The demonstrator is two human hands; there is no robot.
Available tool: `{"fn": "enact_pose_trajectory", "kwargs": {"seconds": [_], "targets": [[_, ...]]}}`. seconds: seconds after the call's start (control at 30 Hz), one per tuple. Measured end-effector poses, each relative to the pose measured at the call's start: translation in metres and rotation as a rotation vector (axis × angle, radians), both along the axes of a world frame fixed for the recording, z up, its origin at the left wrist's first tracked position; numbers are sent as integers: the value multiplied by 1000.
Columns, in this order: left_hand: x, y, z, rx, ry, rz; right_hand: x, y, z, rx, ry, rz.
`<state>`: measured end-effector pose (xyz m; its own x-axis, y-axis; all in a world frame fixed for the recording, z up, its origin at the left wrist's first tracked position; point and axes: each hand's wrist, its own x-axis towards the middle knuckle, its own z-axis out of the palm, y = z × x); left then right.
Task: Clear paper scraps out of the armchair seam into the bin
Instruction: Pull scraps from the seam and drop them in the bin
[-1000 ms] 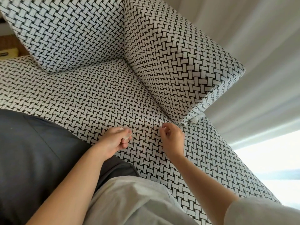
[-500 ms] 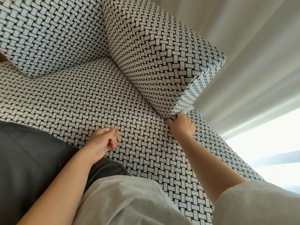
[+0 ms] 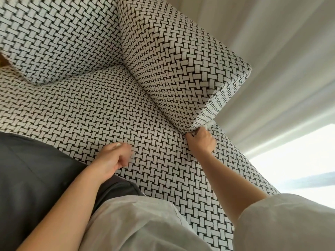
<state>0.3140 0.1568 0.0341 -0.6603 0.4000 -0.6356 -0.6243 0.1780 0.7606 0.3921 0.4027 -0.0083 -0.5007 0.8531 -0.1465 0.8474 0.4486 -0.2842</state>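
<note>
Place: home living room
Furniture: armchair [image 3: 108, 109] in black-and-white basket-weave upholstery
Right of the armchair: pale hanging curtains [image 3: 272, 69], bright window [image 3: 299, 153] beside them

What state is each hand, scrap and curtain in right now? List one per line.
Left hand: curled round a pale paper scrap.
Right hand: fingertips tucked in the armrest seam; grip hidden.
White scrap: wedged, poking from the seam.
Curtain: drawn.
</note>
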Motion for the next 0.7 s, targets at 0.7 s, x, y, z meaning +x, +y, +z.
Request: {"fn": "enact_pose_trajectory", "kwargs": {"seconds": [0.7], "targets": [[-4, -8, 11, 0, 17, 10, 30, -49, 18, -506, 565, 186]]}}
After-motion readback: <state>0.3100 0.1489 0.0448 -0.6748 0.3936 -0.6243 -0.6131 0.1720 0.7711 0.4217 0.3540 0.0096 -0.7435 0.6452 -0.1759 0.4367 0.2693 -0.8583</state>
